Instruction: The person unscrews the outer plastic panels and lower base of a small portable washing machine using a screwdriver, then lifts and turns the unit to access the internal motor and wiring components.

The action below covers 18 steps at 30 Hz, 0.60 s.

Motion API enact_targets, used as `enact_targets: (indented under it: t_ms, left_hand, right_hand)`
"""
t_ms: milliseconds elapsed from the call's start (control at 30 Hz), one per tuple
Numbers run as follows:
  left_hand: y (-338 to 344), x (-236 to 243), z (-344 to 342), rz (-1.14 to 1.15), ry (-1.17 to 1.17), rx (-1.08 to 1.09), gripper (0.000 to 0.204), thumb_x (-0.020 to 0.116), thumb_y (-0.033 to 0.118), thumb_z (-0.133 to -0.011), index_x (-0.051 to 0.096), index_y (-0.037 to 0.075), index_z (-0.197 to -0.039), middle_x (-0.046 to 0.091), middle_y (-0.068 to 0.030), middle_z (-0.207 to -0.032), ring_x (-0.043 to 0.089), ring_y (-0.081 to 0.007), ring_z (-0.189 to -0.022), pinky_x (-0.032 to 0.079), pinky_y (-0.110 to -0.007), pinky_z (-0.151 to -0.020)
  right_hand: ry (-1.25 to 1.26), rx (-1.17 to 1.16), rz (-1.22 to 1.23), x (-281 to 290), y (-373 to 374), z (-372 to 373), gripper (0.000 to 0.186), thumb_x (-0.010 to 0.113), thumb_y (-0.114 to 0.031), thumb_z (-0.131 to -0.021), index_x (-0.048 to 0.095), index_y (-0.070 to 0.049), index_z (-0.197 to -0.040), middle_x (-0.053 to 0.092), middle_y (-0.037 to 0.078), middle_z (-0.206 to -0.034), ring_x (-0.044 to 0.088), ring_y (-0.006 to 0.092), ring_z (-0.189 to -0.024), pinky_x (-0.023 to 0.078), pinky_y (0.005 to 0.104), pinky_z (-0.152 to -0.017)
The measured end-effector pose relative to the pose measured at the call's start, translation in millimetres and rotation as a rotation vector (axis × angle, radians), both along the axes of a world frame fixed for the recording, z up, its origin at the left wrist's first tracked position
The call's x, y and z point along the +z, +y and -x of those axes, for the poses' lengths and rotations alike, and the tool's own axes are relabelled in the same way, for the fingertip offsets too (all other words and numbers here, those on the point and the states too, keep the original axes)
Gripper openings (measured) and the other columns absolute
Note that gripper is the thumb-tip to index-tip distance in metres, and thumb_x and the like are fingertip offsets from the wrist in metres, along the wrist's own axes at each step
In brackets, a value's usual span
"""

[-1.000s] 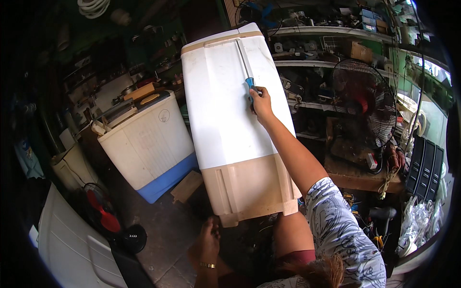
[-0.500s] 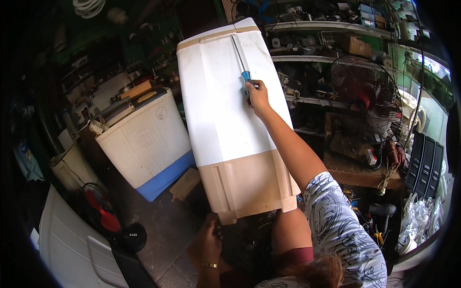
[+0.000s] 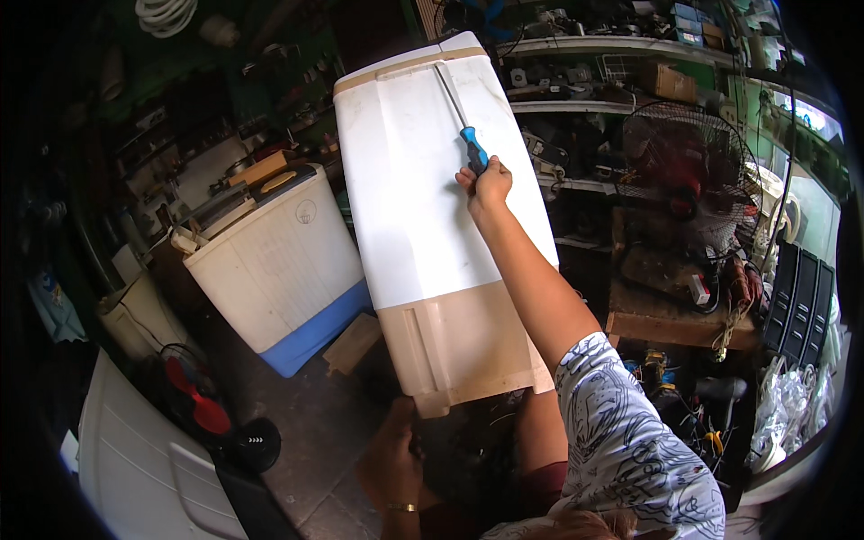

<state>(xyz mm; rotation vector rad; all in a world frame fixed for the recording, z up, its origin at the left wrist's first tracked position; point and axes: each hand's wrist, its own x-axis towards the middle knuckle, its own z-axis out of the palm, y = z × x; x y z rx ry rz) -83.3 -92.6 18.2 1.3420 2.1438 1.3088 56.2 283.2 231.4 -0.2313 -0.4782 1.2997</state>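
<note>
A tall washing machine body (image 3: 423,198), white with a tan base, leans in front of me with its narrow top end away from me. My right hand (image 3: 488,184) holds the end of the blue and black handle of a long screwdriver (image 3: 473,148). The shaft lies along the white panel, its tip at the tan rim near the top edge. Down in shadow, my left hand (image 3: 400,445) is by the lower left corner of the tan base. Its fingers look curled, and what they hold is too dark to make out.
Another washing machine (image 3: 279,261), white with a blue base, stands to the left. Right of me are a wire-caged fan (image 3: 684,180) and a wooden bench (image 3: 684,328). Cluttered shelves (image 3: 621,49) line the back. A pale panel (image 3: 144,450) is at lower left.
My right hand has slid slightly down toward the handle's end, its fingers loosened, and the handle has swung a little right. The washing machine body has shifted slightly in view.
</note>
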Motion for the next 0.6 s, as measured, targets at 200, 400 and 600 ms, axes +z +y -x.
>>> enact_targets:
  t_ms: [200,400,600]
  left_hand:
    - [86.2,-21.5,37.3,-0.363,-0.725,-0.313,0.022,0.056,0.023,-0.094,0.06,0.006,-0.108,0.058,0.0009,-0.085,0.049,-0.0058,-0.073,0.038,-0.021,-0.066]
    - [208.9,133.0,1.7,-0.465,-0.374,-0.5,0.031,0.058,0.024,-0.093,0.06,0.001,-0.114,0.061,-0.0054,-0.109,0.053,-0.0137,-0.104,0.04,-0.027,-0.093]
    - [303.5,243.2,-27.6,-0.382,-0.207,-0.56,0.037,0.055,0.037,-0.092,0.062,0.003,-0.104,0.061,-0.0022,-0.084,0.045,-0.0078,-0.057,0.038,-0.022,-0.052]
  right_hand:
    - [0.088,0.2,-0.013,6.1,2.4,-1.7,0.041,0.032,-0.036,-0.101,0.041,0.004,-0.107,0.053,0.015,-0.084,0.057,0.0208,-0.065,0.055,0.0315,-0.053]
    - [0.139,0.623,-0.051,-11.2,8.5,-16.1,0.063,0.021,-0.058,-0.097,0.048,-0.003,-0.079,0.038,0.001,-0.058,0.036,0.0115,-0.048,0.03,0.0234,-0.04]
    - [0.024,0.796,0.082,5.1,-0.9,3.1,0.064,0.013,-0.06,-0.096,0.049,-0.01,-0.079,0.035,-0.001,-0.053,0.027,0.0101,-0.042,0.02,0.0239,-0.037]
